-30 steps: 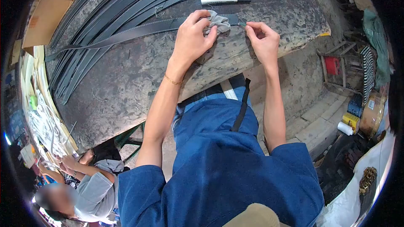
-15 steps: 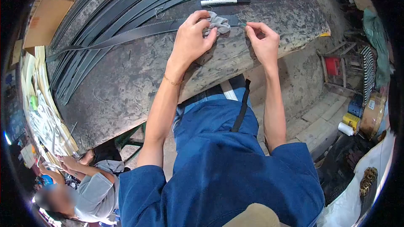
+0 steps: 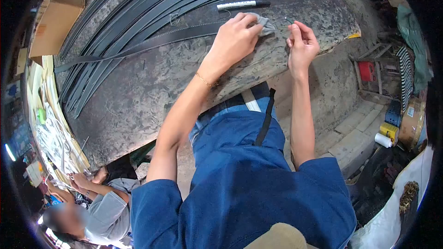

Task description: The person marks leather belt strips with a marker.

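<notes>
My left hand point(image 3: 237, 37) presses a crumpled grey cloth point(image 3: 266, 24) down near the end of a dark strap with stitched edges point(image 3: 175, 36); the strap's end is hidden under the hand and cloth. A short thin dark object with a pale tip point(image 3: 288, 20) is pinched between the thumb and fingers of my right hand point(image 3: 303, 46), just right of the cloth and apart from it. Its kind is too small to make out. Beyond my left hand lies a black-and-white marker pen point(image 3: 237, 5).
Several black stitched straps point(image 3: 152, 9) lie curved across the stained worktable point(image 3: 138, 97). A cardboard box point(image 3: 60, 20) stands at far left, above a pile of white strips point(image 3: 53, 124). Another person point(image 3: 108, 212) works at lower left. A wooden stool point(image 3: 376, 71) stands at right.
My left hand has slid right with the cloth along the strap, covering its end. My right hand has moved right, lifting the small thin object away from the strap end.
</notes>
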`<action>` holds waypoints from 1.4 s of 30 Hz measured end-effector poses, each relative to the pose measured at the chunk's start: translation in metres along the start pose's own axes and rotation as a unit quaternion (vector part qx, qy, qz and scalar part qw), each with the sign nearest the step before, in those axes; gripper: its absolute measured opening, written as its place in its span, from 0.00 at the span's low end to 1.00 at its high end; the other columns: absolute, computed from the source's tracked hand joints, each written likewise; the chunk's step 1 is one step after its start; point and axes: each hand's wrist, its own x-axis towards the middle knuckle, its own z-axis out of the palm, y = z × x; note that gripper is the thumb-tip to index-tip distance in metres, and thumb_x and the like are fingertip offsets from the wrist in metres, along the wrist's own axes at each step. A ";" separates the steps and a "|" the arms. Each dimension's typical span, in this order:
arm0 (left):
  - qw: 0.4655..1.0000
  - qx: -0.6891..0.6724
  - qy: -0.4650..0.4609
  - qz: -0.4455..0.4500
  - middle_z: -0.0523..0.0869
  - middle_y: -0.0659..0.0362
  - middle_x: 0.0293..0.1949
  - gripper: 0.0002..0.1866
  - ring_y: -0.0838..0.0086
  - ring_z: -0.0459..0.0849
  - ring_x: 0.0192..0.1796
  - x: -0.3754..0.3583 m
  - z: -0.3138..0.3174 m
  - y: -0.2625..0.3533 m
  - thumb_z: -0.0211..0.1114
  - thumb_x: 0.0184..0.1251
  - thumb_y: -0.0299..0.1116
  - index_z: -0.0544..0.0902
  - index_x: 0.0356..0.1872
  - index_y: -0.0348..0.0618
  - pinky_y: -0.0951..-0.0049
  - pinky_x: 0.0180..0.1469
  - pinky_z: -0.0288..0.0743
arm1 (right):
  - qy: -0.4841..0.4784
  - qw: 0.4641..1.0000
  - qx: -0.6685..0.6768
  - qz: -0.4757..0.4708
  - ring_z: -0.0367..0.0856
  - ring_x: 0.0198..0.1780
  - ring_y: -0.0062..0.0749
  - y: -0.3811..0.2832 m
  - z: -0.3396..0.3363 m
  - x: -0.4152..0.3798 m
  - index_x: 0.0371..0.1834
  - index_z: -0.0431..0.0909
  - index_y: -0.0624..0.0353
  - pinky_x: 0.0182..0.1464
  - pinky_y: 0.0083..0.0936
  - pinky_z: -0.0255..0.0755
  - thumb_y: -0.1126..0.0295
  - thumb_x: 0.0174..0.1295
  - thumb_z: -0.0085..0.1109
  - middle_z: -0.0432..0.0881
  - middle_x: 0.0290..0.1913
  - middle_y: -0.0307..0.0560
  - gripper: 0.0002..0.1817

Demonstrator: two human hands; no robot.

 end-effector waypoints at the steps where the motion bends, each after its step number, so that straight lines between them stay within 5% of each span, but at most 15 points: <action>1: 0.999 0.022 -0.025 0.005 0.85 0.54 0.52 0.12 0.60 0.83 0.56 -0.001 0.005 -0.001 0.68 0.57 0.29 0.87 0.43 0.41 0.62 0.57 0.81 | 0.007 0.999 0.033 0.007 0.75 0.27 0.14 0.001 -0.002 0.001 0.47 0.83 0.67 0.25 0.16 0.66 0.77 0.69 0.65 0.87 0.37 0.46 0.07; 10: 0.995 0.050 -0.048 0.067 0.82 0.49 0.58 0.17 0.57 0.81 0.60 -0.009 -0.004 -0.007 0.68 0.64 0.33 0.86 0.54 0.44 0.60 0.60 0.79 | -0.008 0.998 0.054 0.011 0.75 0.27 0.15 0.002 -0.005 0.003 0.47 0.83 0.68 0.25 0.16 0.67 0.77 0.69 0.64 0.87 0.38 0.48 0.07; 20: 0.989 0.052 -0.079 0.112 0.84 0.52 0.57 0.15 0.60 0.85 0.55 -0.004 -0.009 -0.021 0.69 0.64 0.34 0.87 0.51 0.44 0.64 0.53 0.84 | -0.017 0.998 0.057 0.011 0.75 0.28 0.16 0.004 -0.008 0.002 0.48 0.83 0.68 0.26 0.17 0.69 0.77 0.69 0.64 0.87 0.38 0.49 0.07; 26: 0.993 -0.011 -0.065 0.095 0.85 0.52 0.54 0.09 0.60 0.85 0.54 -0.006 -0.014 -0.028 0.68 0.61 0.32 0.86 0.40 0.40 0.63 0.53 0.84 | -0.036 0.994 0.092 0.036 0.77 0.30 0.18 -0.004 -0.014 0.003 0.49 0.82 0.68 0.30 0.18 0.72 0.77 0.69 0.64 0.88 0.39 0.49 0.08; 28: 0.995 -0.059 -0.033 0.070 0.85 0.52 0.47 0.06 0.59 0.84 0.50 -0.010 -0.014 -0.031 0.66 0.55 0.29 0.80 0.29 0.37 0.61 0.51 0.82 | -0.014 0.997 0.051 0.050 0.80 0.32 0.20 -0.012 -0.031 0.002 0.50 0.82 0.69 0.32 0.18 0.75 0.77 0.69 0.64 0.88 0.40 0.49 0.09; 33: 0.997 -0.024 -0.001 0.074 0.79 0.54 0.36 0.08 0.58 0.76 0.41 -0.011 -0.016 -0.031 0.65 0.46 0.29 0.75 0.24 0.37 0.61 0.46 0.72 | -0.033 0.995 -0.049 0.075 0.83 0.36 0.21 -0.038 -0.093 0.002 0.52 0.83 0.69 0.36 0.17 0.77 0.77 0.69 0.66 0.88 0.41 0.49 0.11; 35: 0.997 0.001 -0.050 0.051 0.78 0.54 0.35 0.08 0.58 0.75 0.41 -0.011 -0.015 -0.032 0.64 0.48 0.30 0.78 0.29 0.38 0.62 0.48 0.72 | -0.023 0.993 -0.051 0.104 0.82 0.35 0.21 -0.043 -0.118 0.006 0.51 0.83 0.69 0.37 0.17 0.77 0.76 0.69 0.65 0.88 0.40 0.48 0.10; 39: 0.996 0.022 -0.067 0.056 0.77 0.56 0.35 0.16 0.61 0.76 0.42 -0.005 -0.017 -0.027 0.65 0.50 0.33 0.83 0.42 0.42 0.62 0.48 0.71 | -0.042 0.973 0.166 0.153 0.80 0.31 0.20 -0.028 -0.146 0.011 0.49 0.84 0.67 0.35 0.18 0.75 0.75 0.70 0.65 0.88 0.38 0.47 0.09; 41: 0.993 0.035 -0.089 0.069 0.76 0.56 0.37 0.21 0.61 0.76 0.43 -0.006 -0.019 -0.028 0.65 0.52 0.34 0.83 0.51 0.46 0.61 0.48 0.71 | -0.058 0.974 -0.178 0.130 0.79 0.31 0.18 -0.020 -0.143 0.014 0.47 0.84 0.65 0.34 0.17 0.73 0.75 0.69 0.65 0.88 0.37 0.45 0.07; 42: 0.993 0.035 -0.090 0.067 0.76 0.56 0.37 0.21 0.61 0.76 0.43 -0.008 -0.019 -0.028 0.65 0.52 0.34 0.83 0.51 0.46 0.61 0.48 0.71 | -0.044 0.980 -0.132 0.143 0.78 0.31 0.17 -0.023 -0.141 0.013 0.44 0.85 0.64 0.34 0.15 0.71 0.75 0.67 0.67 0.88 0.35 0.43 0.06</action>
